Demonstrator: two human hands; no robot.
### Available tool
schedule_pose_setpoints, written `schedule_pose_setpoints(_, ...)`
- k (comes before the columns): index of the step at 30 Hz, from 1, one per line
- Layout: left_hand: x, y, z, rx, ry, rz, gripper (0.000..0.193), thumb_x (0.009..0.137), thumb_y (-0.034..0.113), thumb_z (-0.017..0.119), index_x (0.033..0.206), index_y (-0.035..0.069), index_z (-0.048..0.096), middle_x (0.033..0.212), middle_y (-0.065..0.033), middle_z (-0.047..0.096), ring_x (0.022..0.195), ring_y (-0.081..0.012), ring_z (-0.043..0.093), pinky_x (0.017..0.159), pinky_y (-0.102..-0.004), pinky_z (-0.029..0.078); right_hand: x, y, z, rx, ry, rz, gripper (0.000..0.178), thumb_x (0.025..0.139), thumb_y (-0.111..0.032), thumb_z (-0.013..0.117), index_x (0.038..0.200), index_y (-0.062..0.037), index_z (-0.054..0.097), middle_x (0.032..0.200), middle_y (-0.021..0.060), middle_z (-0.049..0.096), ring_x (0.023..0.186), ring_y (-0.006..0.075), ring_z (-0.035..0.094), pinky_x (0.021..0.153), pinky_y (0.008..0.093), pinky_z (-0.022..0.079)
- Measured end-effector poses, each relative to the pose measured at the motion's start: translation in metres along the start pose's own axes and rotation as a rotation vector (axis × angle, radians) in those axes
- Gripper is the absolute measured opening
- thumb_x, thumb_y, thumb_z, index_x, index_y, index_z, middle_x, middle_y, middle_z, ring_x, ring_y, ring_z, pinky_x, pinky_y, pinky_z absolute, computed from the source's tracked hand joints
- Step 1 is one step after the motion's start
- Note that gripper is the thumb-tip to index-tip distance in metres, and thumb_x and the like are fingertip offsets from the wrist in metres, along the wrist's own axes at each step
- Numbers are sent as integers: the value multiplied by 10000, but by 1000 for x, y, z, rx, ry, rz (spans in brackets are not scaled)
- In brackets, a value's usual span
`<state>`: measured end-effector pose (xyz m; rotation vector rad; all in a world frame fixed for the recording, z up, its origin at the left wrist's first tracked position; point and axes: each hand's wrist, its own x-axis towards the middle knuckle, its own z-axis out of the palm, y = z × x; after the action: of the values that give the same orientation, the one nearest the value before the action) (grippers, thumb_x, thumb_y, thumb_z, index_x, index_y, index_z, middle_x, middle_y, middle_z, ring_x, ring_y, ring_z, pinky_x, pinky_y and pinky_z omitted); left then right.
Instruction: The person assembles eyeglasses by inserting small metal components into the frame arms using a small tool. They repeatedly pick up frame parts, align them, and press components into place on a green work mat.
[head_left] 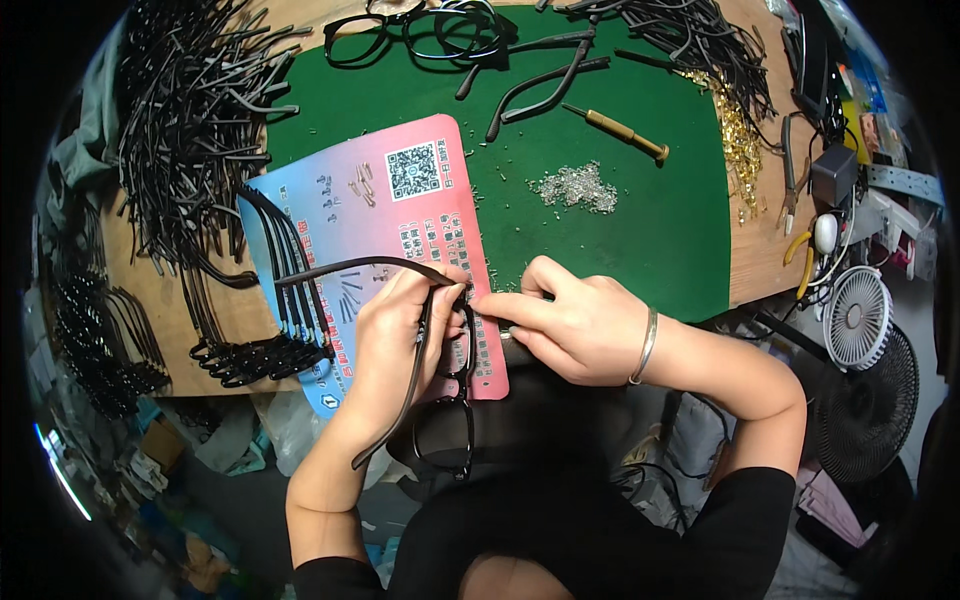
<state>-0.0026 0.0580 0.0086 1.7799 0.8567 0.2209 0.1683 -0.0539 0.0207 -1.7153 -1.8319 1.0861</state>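
- Left hand (405, 325): thumb and fingers pinch a black eyeglass frame (462, 378) near its hinge.
- The eyeglass frame is at the desk's (755, 270) near edge, its lower rim hanging past that edge; one temple reaches left over a pink-and-blue printed card (440, 135), the other runs down along the wrist.
- Right hand (585, 325): index finger extended to the hinge area, other fingers curled; cannot tell whether its fingertips grip a tiny part. A silver bracelet (645, 345) circles the wrist.
- The card lies partly on a green mat (640, 250), reaching the desk's near edge; a row of black frames (265, 360) lies at its left.
- On the mat: a pile of tiny silvery parts (578, 188), a brass-coloured screwdriver (625, 133) and, toward the far edge, black eyeglasses (408, 40).
- Dark temple arms (200, 120) heap at the desk's far left corner; gold-coloured pieces (740, 140) lie along its right side.
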Motion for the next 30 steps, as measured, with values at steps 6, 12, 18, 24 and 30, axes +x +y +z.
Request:
schedule_pose_setpoints(6, -2, -1, 4, 56, 36, 55, 121, 909, 29, 506, 975, -27, 591, 824, -69, 598, 618, -86, 584, 575, -215, 491, 7, 2, 1, 26, 4, 20, 362, 821, -154, 534, 1182, -121, 522, 885, 155, 492, 647, 301, 594, 604, 385, 535)
schedule_pose_setpoints(12, -4, -6, 9, 94, 107, 143, 95, 866, -15, 547, 949, 5, 587, 767, -93, 576, 569, -140, 587, 542, -260, 478, 8, 1, 0, 26, -3, 15, 361, 824, -156, 530, 1183, -125, 521, 875, 153, 493, 684, 302, 600, 603, 376, 534)
schedule_pose_setpoints(18, -4, -4, 10, 117, 115, 117, 102, 850, -8, 567, 946, 18, 589, 758, -98, 582, 587, -169, 598, 545, -280, 480, 11, 9, 1, -262, 54, -147, 426, 791, -157, 582, 1214, -158, 529, 817, 81, 472, 509, 222, 518, 450, 319, 472)
schedule_pose_setpoints(24, -5, -13, 16, 285, 208, 260, 62, 882, 8, 541, 929, 6, 582, 744, -72, 578, 562, -119, 581, 524, -244, 467, 17, 20, -1, -532, 143, -387, 334, 739, -163, 567, 1058, -64, 551, 795, 95, 481, 466, 193, 558, 361, 322, 458)
schedule_pose_setpoints(30, -4, -13, 18, 276, 224, 266, 62, 877, -4, 538, 920, 4, 583, 735, -80, 579, 547, -127, 583, 515, -253, 466, 19, 20, -1, -580, 171, -396, 382, 737, -155, 569, 1109, -67, 552, 749, 47, 453, 469, 133, 491, 384, 274, 426)
